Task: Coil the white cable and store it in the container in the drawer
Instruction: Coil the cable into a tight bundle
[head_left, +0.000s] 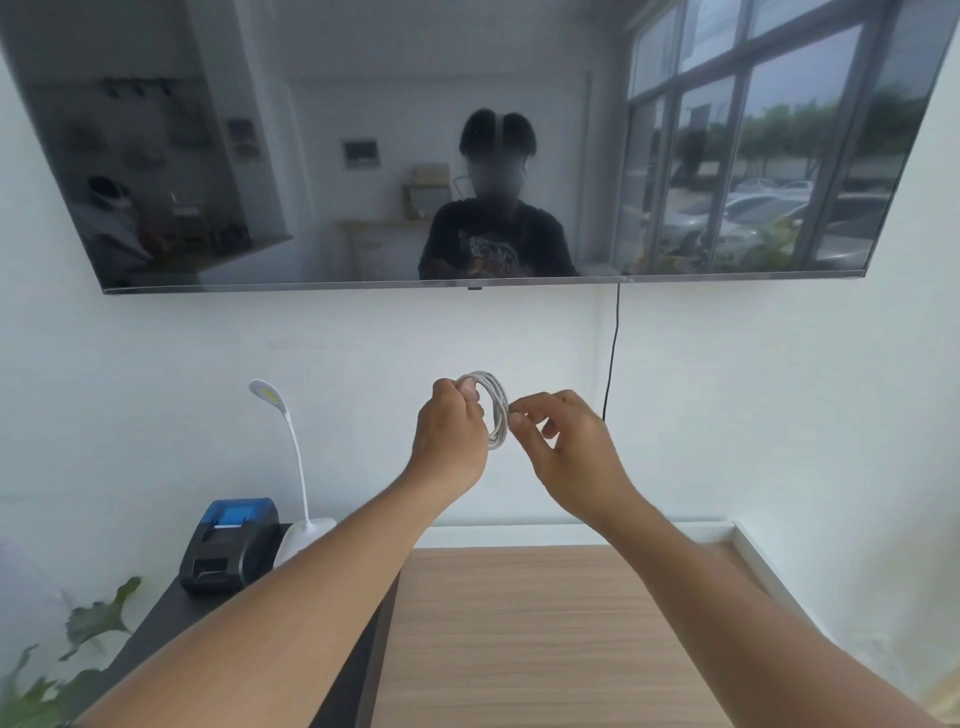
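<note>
White cable (494, 410) hangs in a small coil, raised in front of the wall above the wooden tabletop (540, 639) — the left hand (451, 436) pinches its top, hiding part of the loops. Right hand (566, 447) pinches the coil's side, other fingers spread. No drawer or container falls within view — a printer (228, 545) sits left

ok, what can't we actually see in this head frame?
- Drawer and container: not in the head view at all.
- White cable: its left side sits behind the left hand; cable ends can't be picked out.
- Right hand: its fingers touch the coil; pinching or not is unclear.
- Wooden tabletop: near part cut off by the bottom edge and forearms.
</note>
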